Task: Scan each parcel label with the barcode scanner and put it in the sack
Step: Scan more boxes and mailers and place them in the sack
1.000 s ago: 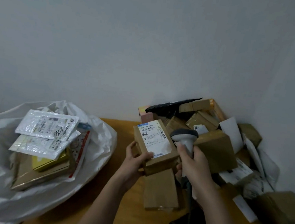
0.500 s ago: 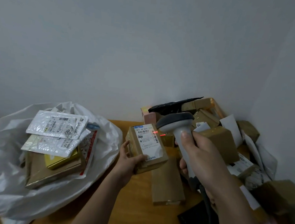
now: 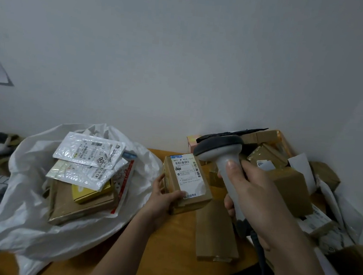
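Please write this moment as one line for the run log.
left hand holds labelled box | right hand grips scanner beside label | sack holds parcels

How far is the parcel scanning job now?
Done: several parcels already lie in the white sack. In hand: the left hand holds a small box, label up, while the right hand aims the scanner at it. Left: a pile of parcels against the wall.

On the table the sack lies left with parcels in it, a heap of boxes lies right by the wall, and between them the left hand holds a box just left of the scanner in the right hand
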Available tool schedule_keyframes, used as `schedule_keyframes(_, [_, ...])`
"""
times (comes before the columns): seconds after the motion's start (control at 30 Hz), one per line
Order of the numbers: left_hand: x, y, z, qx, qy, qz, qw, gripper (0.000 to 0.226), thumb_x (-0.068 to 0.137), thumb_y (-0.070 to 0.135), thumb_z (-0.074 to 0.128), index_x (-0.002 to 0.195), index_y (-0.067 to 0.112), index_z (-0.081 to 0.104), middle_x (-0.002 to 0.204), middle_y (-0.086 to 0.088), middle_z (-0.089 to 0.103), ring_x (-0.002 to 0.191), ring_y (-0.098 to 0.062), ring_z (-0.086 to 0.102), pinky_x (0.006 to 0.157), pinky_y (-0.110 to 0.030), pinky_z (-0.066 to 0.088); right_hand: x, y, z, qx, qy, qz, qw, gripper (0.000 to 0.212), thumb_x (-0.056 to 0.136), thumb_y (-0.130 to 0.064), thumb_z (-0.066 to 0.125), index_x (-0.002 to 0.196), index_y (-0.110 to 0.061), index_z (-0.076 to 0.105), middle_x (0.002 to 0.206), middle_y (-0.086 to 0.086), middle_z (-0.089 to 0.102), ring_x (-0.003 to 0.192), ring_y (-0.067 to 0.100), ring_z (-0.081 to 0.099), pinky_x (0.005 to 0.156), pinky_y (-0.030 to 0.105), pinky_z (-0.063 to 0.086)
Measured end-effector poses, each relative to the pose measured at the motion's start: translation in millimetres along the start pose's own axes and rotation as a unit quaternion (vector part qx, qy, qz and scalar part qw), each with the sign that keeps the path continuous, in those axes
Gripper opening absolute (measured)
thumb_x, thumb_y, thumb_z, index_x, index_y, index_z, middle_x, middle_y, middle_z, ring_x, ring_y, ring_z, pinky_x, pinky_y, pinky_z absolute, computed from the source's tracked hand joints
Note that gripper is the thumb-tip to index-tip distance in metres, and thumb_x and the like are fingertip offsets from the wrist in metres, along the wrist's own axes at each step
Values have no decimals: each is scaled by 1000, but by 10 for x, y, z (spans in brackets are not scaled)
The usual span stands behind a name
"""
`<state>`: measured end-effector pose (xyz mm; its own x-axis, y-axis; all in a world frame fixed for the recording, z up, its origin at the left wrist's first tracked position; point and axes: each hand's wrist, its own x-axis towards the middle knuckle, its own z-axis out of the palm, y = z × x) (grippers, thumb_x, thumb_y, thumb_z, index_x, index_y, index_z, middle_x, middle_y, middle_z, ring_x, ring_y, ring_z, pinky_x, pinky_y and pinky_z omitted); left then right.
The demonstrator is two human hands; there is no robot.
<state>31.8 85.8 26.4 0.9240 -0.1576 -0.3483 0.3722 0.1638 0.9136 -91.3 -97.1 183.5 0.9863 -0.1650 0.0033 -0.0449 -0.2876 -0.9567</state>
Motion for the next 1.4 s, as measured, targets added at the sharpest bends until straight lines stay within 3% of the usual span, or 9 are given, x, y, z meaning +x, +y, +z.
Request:
schedule_keyframes(0.23, [-87, 184, -277, 16, 112, 64, 991, 78, 80, 16, 77, 140, 44, 37, 130, -9, 55, 105, -28, 64, 74, -37, 57, 316, 204, 243, 80, 6, 47, 996, 20, 94, -43, 55, 95, -23, 58, 66, 4, 61, 48, 4, 56, 44, 15, 44])
schedule_keyframes(0.37, [-205, 485, -692, 20, 214, 142, 966, 59, 85, 17, 70, 135, 39, 49, 127, -10, 58, 104, -29, 64, 71, -37, 55, 544, 415, 511, 146, -3, 105, 984, 20, 87, -29, 71, 97, -16, 60, 63, 8, 61, 47, 12, 57, 43, 23, 47])
schedule_keyframes(0.6, [-169, 1048, -1752, -3, 301, 196, 933, 55, 80, 29, 68, 134, 30, 56, 123, -9, 65, 110, -28, 63, 97, -49, 51, 679, 690, 1192, 214, -23, 181, 960, 17, 84, -11, 75, 99, -5, 71, 74, 13, 66, 53, 16, 58, 49, 28, 50])
schedule_keyframes(0.7, [70, 1105, -2121, 78, 333, 187, 921, 54, 91, 23, 59, 142, 32, 45, 137, -9, 54, 120, -29, 55, 98, -47, 49, 809, 718, 1462, 203, 4, 194, 960, 18, 83, -13, 76, 99, -6, 70, 75, 13, 66, 54, 17, 58, 50, 29, 50])
schedule_keyframes(0.77, [179, 1091, -2258, 232, 365, 224, 873, 53, 97, 20, 51, 147, 33, 38, 147, -7, 38, 133, -27, 40, 109, -42, 36, 902, 735, 1684, 206, 43, 200, 957, 18, 83, -13, 76, 99, -6, 69, 72, 12, 64, 54, 17, 56, 48, 28, 48])
schedule_keyframes(0.9, [293, 1147, -2411, 518, 261, 377, 722, 52, 85, 38, 39, 129, 27, 64, 147, -10, 46, 135, -33, 38, 108, -53, 32, 1049, 743, 2222, 230, 106, 217, 943, 18, 83, -12, 76, 97, -4, 69, 69, 12, 64, 54, 19, 57, 48, 30, 48])
schedule_keyframes(0.97, [429, 1190, -2488, 587, 197, 390, 681, 56, 84, 48, 34, 127, 28, 64, 146, -5, 49, 139, -31, 38, 109, -57, 29, 1149, 740, 2439, 247, 131, 225, 933, 18, 82, -11, 76, 96, -3, 68, 74, 15, 69, 56, 21, 61, 52, 32, 52])
schedule_keyframes(1.17, [839, 1218, -2549, 607, 130, 369, 692, 68, 82, 67, 36, 133, 28, 59, 152, 0, 42, 146, -25, 25, 115, -56, 24, 1409, 983, 2656, 382, 163, 234, 879, 41, 85, 5, 66, 118, -15, 56, 113, 2, 60, 103, 32, 62, 77, 45, 56])
schedule_keyframes(1.4, [1085, 1314, -2576, 583, 118, 359, 719, 66, 78, 66, 42, 128, 27, 64, 150, 2, 44, 145, -21, 26, 118, -47, 22, 1755, 1432, 2881, 388, 130, 319, 855, 56, 85, 4, 66, 132, -19, 45, 112, 14, 53, 96, 38, 56, 71, 52, 57])
